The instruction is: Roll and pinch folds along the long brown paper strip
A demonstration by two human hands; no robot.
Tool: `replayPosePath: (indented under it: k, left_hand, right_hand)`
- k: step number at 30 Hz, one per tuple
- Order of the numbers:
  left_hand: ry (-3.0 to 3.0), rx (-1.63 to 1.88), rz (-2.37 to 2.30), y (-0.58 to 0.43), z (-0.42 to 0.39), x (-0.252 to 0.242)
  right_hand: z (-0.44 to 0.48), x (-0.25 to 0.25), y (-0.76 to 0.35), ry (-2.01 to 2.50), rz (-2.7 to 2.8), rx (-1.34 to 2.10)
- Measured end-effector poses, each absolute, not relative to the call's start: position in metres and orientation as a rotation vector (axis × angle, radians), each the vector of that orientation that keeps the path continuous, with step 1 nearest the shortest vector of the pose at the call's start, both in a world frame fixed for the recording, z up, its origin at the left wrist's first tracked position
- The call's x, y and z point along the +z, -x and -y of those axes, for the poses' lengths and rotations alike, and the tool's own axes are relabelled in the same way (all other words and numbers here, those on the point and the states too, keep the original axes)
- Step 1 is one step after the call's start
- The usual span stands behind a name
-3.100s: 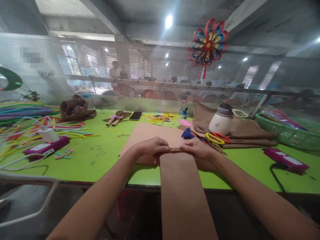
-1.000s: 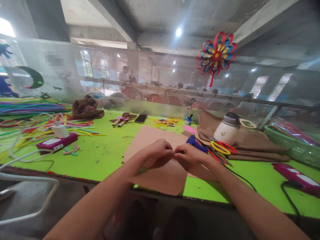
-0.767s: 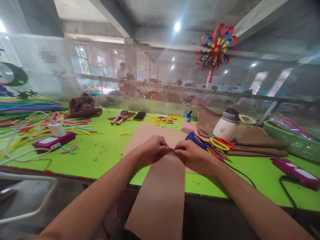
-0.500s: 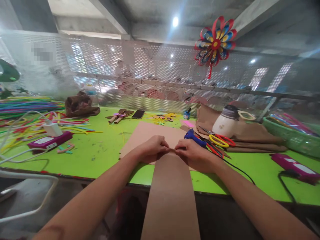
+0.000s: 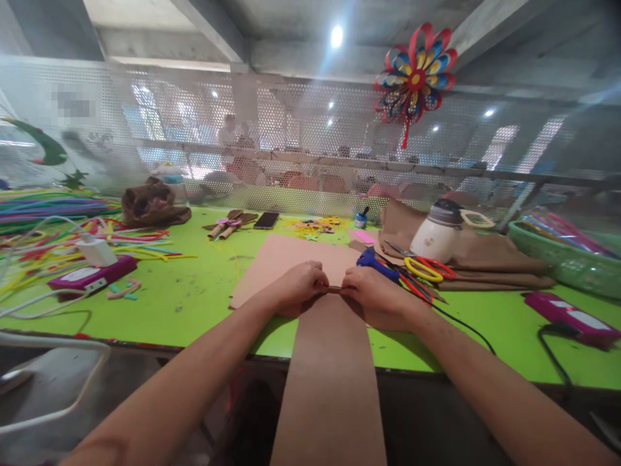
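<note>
A long strip of brown paper (image 5: 330,375) runs from the tabletop over the near edge toward me. Its far end shows a narrow, darker rolled or folded edge. My left hand (image 5: 305,283) pinches the left side of that edge, fingers closed. On the right side my right hand (image 5: 361,288) grips the same edge with closed fingers. Beneath both hands lies a wider sheet of light brown paper (image 5: 276,259). Just right of my right hand are a blue glue gun (image 5: 376,262) and scissors with yellow handles (image 5: 422,270).
Colourful pipe cleaners (image 5: 58,207) and a purple power strip (image 5: 92,275) with cables lie left. A phone (image 5: 266,221) is at the back. On the right stand a white bottle (image 5: 434,233), folded brown material (image 5: 504,259), a green basket (image 5: 557,259) and another purple power strip (image 5: 572,317).
Both hands stay at the far end of the strip, where the darker folded edge now shows more plainly between the fingers. The view has shifted slightly.
</note>
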State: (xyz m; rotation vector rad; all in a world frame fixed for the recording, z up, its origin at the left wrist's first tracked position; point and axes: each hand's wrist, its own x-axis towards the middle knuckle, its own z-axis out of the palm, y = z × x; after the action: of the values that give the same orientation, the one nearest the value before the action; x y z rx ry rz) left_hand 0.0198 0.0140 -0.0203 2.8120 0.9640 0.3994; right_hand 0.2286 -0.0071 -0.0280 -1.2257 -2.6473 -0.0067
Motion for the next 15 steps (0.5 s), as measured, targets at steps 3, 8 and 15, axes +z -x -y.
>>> replayPosePath:
  k: [3, 8, 15]
  left_hand:
    - [-2.812, 0.426, -0.957, -0.022, -0.013, -0.022]
    - [-2.846, 0.439, -0.931, -0.022, -0.016, -0.023]
    - [-2.792, 0.37, -0.948, -0.018, -0.025, -0.029]
  right_hand:
    - [0.007, -0.03, -0.224, 1.249, 2.662, -0.144]
    - [0.005, -0.029, -0.224, 1.249, 2.712, -0.174]
    - [0.005, -0.027, -0.229, 1.249, 2.714, -0.028]
